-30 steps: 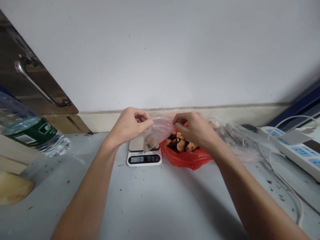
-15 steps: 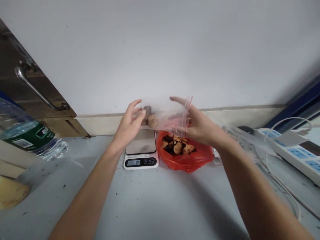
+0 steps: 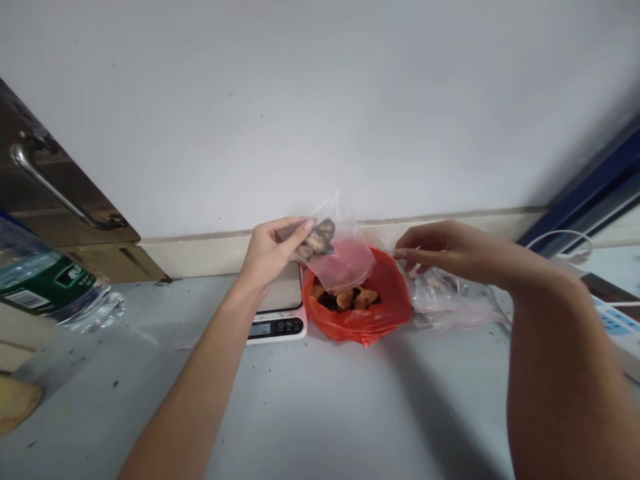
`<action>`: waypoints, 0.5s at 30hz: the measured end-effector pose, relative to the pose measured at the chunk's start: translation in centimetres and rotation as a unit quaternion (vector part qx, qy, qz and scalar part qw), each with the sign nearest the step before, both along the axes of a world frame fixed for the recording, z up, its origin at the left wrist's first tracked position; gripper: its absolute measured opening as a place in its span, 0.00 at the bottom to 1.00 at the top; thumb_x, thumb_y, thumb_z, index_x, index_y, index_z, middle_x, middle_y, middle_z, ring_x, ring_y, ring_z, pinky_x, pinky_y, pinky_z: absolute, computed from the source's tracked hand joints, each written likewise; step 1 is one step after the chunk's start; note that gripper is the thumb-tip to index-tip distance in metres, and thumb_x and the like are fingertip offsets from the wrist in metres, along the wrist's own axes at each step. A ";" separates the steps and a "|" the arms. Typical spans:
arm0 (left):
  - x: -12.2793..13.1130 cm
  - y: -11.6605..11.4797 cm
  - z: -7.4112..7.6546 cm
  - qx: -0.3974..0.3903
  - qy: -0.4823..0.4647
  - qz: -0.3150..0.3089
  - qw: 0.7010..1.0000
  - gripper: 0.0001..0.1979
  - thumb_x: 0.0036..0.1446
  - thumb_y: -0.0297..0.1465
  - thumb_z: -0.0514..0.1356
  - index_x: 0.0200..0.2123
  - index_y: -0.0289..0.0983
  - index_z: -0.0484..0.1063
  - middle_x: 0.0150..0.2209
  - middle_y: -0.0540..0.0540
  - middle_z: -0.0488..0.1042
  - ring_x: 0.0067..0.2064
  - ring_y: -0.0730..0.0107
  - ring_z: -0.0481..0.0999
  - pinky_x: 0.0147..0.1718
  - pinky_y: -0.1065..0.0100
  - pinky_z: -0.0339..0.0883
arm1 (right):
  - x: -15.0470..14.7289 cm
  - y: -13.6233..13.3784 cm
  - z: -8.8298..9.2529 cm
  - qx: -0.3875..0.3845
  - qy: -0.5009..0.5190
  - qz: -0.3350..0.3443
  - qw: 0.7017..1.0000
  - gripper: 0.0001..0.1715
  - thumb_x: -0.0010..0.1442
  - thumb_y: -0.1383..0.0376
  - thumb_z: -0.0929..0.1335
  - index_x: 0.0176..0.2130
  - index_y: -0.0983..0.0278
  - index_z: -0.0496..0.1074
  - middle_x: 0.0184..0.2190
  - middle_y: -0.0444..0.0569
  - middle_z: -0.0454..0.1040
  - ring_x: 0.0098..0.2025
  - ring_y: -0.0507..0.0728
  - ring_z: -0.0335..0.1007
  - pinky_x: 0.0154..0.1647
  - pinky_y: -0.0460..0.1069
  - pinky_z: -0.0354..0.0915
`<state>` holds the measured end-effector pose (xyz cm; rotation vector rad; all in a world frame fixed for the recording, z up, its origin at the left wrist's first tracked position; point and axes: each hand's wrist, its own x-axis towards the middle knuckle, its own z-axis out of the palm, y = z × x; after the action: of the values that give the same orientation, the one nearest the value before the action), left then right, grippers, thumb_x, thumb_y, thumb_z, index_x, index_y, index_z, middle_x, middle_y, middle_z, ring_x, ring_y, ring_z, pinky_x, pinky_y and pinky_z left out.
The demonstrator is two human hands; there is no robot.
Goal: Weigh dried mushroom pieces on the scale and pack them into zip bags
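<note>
My left hand (image 3: 275, 253) is closed on a clear plastic bag (image 3: 345, 263) holding several brown dried pieces that look like dried mushrooms. The bag hangs tilted over a red plastic bag (image 3: 375, 327), whose mouth is open on more dried brown pieces (image 3: 350, 299). Beside the red bag's right rim is my right hand (image 3: 440, 247), thumb and fingers pinched together; what lies between them cannot be made out. Below the left hand stands a white kitchen scale (image 3: 280, 327), its display showing about 0.0 and its plate partly hidden by the hand.
Crumpled clear plastic bags (image 3: 445, 300) lie right of the red bag. Farther right are a white power strip (image 3: 617, 320) and a cable. At left are a water bottle (image 3: 50, 280), a yellowish object (image 3: 17, 403) and a cabinet handle (image 3: 60, 190). A wall rises behind.
My right hand has let go of the clear bag's mouth and moved right. My left hand still holds the bag, now tilted over the red bag. The scale's reading has changed to about 0.0.
</note>
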<state>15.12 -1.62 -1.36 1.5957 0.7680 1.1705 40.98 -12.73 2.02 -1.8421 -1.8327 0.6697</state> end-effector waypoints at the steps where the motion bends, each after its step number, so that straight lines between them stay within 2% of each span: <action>1: 0.3 -0.2 0.0 0.017 0.005 -0.003 1.000 0.16 0.51 0.43 0.75 0.37 0.38 0.86 0.37 0.44 0.86 0.39 0.61 0.83 0.44 0.63 0.76 | -0.1 0.0 0.0 0.007 -0.001 -0.006 1.000 0.26 0.54 0.43 0.69 0.36 0.61 0.80 0.34 0.53 0.84 0.35 0.61 0.80 0.35 0.54 0.72; 3: 0.7 -0.5 0.1 0.047 0.003 -0.006 0.999 0.12 0.52 0.40 0.74 0.36 0.38 0.86 0.40 0.44 0.87 0.44 0.60 0.84 0.48 0.63 0.76 | -0.5 0.3 -0.2 0.021 0.010 -0.012 1.000 0.29 0.53 0.44 0.70 0.44 0.61 0.80 0.41 0.55 0.85 0.42 0.64 0.81 0.40 0.56 0.75; 5: 0.8 -0.8 0.3 0.073 -0.014 -0.009 0.997 0.09 0.53 0.38 0.74 0.35 0.39 0.86 0.41 0.44 0.87 0.48 0.60 0.84 0.51 0.63 0.75 | -1.0 0.6 -0.5 0.028 0.026 -0.016 0.999 0.37 0.51 0.44 0.72 0.54 0.62 0.78 0.48 0.57 0.84 0.49 0.66 0.81 0.46 0.58 0.76; 7: 0.8 -0.9 0.6 0.082 -0.041 -0.012 0.996 0.09 0.53 0.38 0.75 0.35 0.40 0.86 0.41 0.45 0.87 0.49 0.61 0.84 0.52 0.64 0.75 | -1.5 1.0 -0.7 0.034 0.037 -0.013 0.999 0.43 0.49 0.46 0.74 0.59 0.62 0.75 0.51 0.58 0.83 0.51 0.66 0.80 0.49 0.59 0.76; 9: 0.5 -0.8 0.9 0.067 -0.089 -0.013 0.994 0.11 0.50 0.40 0.76 0.34 0.41 0.86 0.41 0.45 0.87 0.48 0.61 0.84 0.49 0.65 0.76 | -2.1 1.6 -1.0 0.035 0.055 0.002 0.998 0.38 0.48 0.48 0.75 0.55 0.61 0.78 0.49 0.56 0.84 0.50 0.66 0.80 0.50 0.59 0.75; 11: 0.0 -0.4 1.2 0.035 -0.141 -0.014 0.989 0.14 0.46 0.42 0.78 0.34 0.41 0.86 0.39 0.46 0.86 0.46 0.61 0.84 0.45 0.66 0.77 | -3.0 2.1 -1.2 0.041 0.105 0.014 0.993 0.28 0.48 0.50 0.75 0.45 0.62 0.80 0.45 0.54 0.85 0.47 0.66 0.81 0.48 0.57 0.75; 13: -1.0 0.0 1.4 0.003 -0.175 -0.010 0.985 0.17 0.43 0.42 0.79 0.35 0.41 0.85 0.38 0.46 0.86 0.45 0.62 0.85 0.45 0.65 0.77 | -4.3 2.5 -1.4 0.065 0.177 0.005 0.982 0.21 0.48 0.50 0.75 0.36 0.62 0.80 0.38 0.53 0.85 0.42 0.65 0.81 0.44 0.56 0.75; 15: -2.8 0.7 1.7 -0.024 -0.166 0.010 0.986 0.17 0.44 0.39 0.79 0.37 0.40 0.84 0.37 0.46 0.86 0.45 0.62 0.84 0.48 0.63 0.77 | -6.1 2.8 -1.5 0.104 0.246 -0.022 0.963 0.18 0.48 0.51 0.76 0.31 0.62 0.76 0.33 0.50 0.84 0.37 0.63 0.81 0.39 0.55 0.75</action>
<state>12.36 -0.97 0.39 1.3105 0.5900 1.3784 34.90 -9.92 0.52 -1.4181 -1.4678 0.8001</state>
